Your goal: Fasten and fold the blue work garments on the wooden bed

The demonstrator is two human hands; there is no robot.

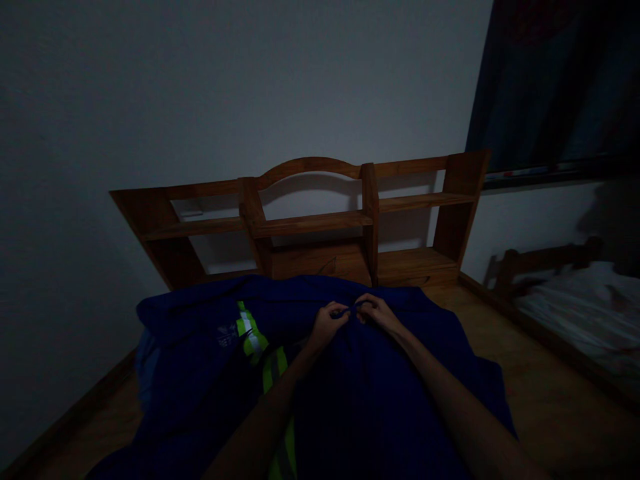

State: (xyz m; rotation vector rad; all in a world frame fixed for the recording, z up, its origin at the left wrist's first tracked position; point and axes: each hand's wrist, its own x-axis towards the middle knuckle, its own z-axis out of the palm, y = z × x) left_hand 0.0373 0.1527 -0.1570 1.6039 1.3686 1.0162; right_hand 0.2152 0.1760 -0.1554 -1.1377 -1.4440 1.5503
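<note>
Looks like the fiddly fastening bit: left hand [327,325] and right hand [379,313] have fingers [334,312] pinched shut on one small fold at the far edge of the dark blue work jacket with yellow-green reflective stripes [190,347], which lies spread on the bare wooden bed platform [525,373], so I'd say the next move calls for both pinches staying tight.

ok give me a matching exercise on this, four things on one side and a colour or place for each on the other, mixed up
Things:
1. garment
2. stripes
3. shelf
4. bedding

Colour or place:
a. white, far right
b. wooden, against the back wall
c. dark blue, pinched by the left hand and right hand
d. yellow-green and silver, on the garment

Pairs: 1-c, 2-d, 3-b, 4-a
</note>
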